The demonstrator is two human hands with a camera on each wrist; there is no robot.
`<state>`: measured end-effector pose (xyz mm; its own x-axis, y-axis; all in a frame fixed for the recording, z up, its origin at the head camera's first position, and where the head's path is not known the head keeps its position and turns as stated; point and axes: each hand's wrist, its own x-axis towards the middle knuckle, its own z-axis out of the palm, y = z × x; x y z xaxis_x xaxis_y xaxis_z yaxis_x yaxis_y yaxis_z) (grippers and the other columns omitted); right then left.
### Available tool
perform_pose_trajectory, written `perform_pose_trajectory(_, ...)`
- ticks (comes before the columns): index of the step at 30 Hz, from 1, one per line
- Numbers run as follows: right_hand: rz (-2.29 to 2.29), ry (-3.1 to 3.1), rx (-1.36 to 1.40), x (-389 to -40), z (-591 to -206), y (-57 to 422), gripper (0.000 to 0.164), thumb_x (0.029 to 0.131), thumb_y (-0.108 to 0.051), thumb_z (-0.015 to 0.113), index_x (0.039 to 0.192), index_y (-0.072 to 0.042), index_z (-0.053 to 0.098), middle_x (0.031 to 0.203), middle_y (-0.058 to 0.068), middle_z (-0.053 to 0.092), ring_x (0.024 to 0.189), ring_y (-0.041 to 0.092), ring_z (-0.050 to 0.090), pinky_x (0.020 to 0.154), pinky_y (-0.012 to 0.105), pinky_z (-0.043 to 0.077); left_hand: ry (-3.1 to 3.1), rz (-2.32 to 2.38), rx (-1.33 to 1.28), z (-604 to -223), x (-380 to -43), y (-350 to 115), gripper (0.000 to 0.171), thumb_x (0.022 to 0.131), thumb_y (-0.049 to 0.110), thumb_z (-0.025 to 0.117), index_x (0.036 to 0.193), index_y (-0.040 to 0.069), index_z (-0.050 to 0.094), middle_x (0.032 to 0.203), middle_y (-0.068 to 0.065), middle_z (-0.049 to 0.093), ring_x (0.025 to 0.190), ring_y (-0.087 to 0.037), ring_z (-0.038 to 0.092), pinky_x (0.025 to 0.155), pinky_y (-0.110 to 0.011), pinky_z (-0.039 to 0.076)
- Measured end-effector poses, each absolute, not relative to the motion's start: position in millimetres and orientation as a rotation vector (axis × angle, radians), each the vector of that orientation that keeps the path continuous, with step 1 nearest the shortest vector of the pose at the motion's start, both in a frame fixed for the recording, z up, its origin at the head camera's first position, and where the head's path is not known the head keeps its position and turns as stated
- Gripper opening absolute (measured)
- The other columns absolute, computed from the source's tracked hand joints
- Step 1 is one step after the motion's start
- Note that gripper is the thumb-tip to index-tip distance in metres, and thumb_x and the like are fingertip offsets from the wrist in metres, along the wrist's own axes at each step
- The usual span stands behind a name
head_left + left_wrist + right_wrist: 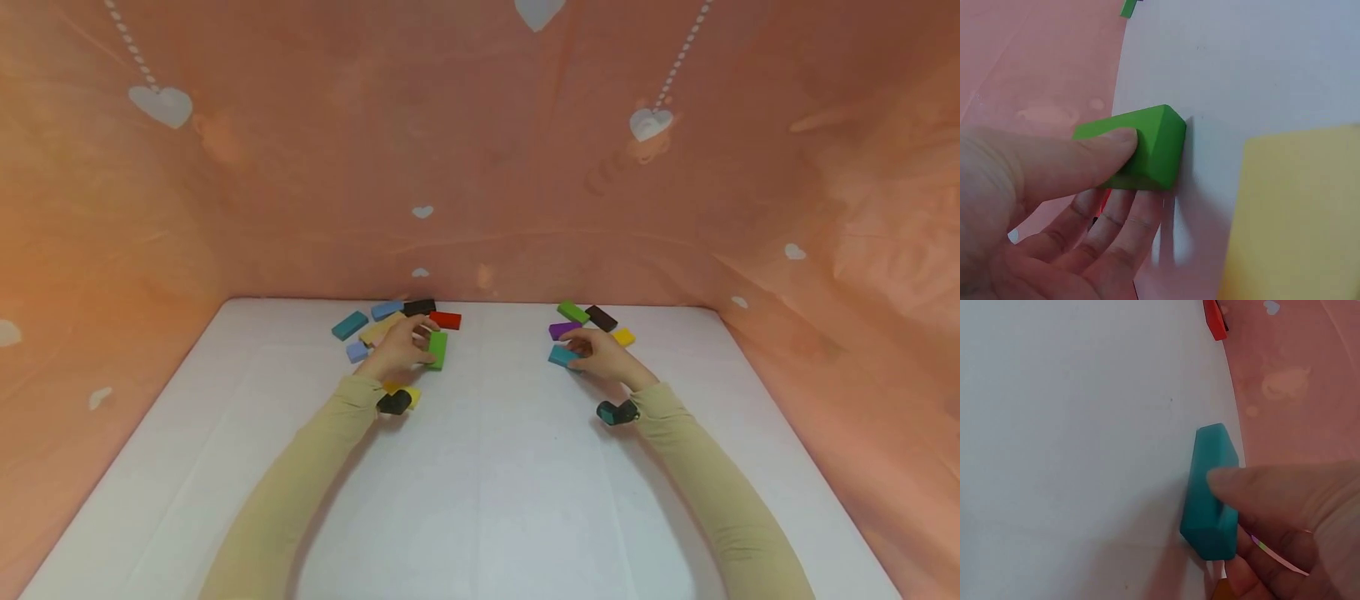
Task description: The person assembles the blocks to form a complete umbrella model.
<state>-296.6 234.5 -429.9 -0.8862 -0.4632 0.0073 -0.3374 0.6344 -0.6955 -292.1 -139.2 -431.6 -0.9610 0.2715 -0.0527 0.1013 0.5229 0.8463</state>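
Observation:
My left hand (pixel 405 346) pinches a green block (pixel 1147 147) between thumb and fingers; in the left wrist view the thumb lies across its near face. Around that hand lie a red block (pixel 447 320), a tan block (pixel 381 330) and a light blue one (pixel 357 352). On the other side, my right hand (pixel 603 357) grips a teal block (pixel 1207 494), its thumb on one long face and its fingers behind. A purple block (pixel 564 331) lies just beyond that hand, and a yellow block (pixel 624 337) is to its right.
Further blocks lie at the back left: teal (pixel 349 325), blue (pixel 387 310) and black (pixel 419 307). Back right are a green block (pixel 573 312) and a dark brown one (pixel 602 317). A yellow block (pixel 412 395) sits under the left wrist. Pinkish-orange cloth (pixel 480 167) walls the white table (pixel 480 483).

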Motion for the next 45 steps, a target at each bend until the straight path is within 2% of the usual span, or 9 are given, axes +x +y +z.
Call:
perform_pose_trajectory(8,-1.075,2.688,-0.654,-297.0,-430.0,234.0,0.041,0.083,0.005,0.069,0.122,0.007,0.057,0.106,0.019,0.062,0.097,0.033,0.056,0.089,0.045,0.048,2.551,1.455,0.338,-430.8,-290.1,-138.0,0.046,0.078,-0.003,0.076,0.118,0.001,0.056,0.116,-0.018,0.057,0.101,-0.032,0.057,0.091,-0.041,0.049)
perform_pose_trajectory(15,-1.046,2.692,-0.639,-296.0,-431.5,234.2,0.039,0.084,0.003,0.068,0.122,0.006,0.059,0.106,0.017,0.061,0.097,0.031,0.055,0.089,0.045,0.047,2.505,1.480,0.314,-426.6,-280.5,-134.8,0.046,0.078,0.001,0.078,0.119,0.004,0.058,0.116,-0.014,0.059,0.102,-0.030,0.057,0.093,-0.040,0.048)
perform_pose_trajectory(26,-0.993,2.702,-0.660,-296.7,-430.2,234.4,0.036,0.084,0.003,0.068,0.119,0.008,0.060,0.107,0.019,0.062,0.097,0.032,0.055,0.091,0.045,0.047,2.353,1.528,0.323,-424.6,-251.5,-117.7,0.044,0.078,0.008,0.079,0.117,0.009,0.059,0.112,-0.010,0.061,0.100,-0.026,0.059,0.090,-0.037,0.050)
perform_pose_trajectory(30,-0.977,2.703,-0.643,-296.5,-430.0,233.3,0.037,0.085,0.002,0.068,0.120,0.007,0.060,0.108,0.018,0.062,0.097,0.031,0.055,0.091,0.045,0.047,2.282,1.552,0.312,-429.9,-239.2,-111.4,0.045,0.078,0.006,0.079,0.118,0.009,0.059,0.111,-0.009,0.061,0.098,-0.024,0.059,0.090,-0.037,0.050)
perform_pose_trajectory(38,-0.960,2.720,-0.620,-298.7,-432.3,233.2,0.036,0.085,0.000,0.068,0.121,0.004,0.061,0.107,0.016,0.062,0.095,0.029,0.054,0.089,0.042,0.047,2.079,1.644,0.292,-436.0,-211.0,-105.8,0.042,0.078,0.004,0.079,0.115,0.007,0.059,0.109,-0.011,0.058,0.095,-0.025,0.058,0.080,-0.031,0.053)
perform_pose_trajectory(45,-0.959,2.723,-0.633,-298.4,-432.2,233.2,0.036,0.086,0.000,0.068,0.120,0.005,0.061,0.107,0.016,0.062,0.096,0.029,0.054,0.088,0.041,0.047,2.139,1.581,0.325,-444.9,-197.0,-99.7,0.044,0.075,0.009,0.082,0.112,0.007,0.059,0.104,-0.007,0.061,0.092,-0.022,0.059,0.080,-0.031,0.052)
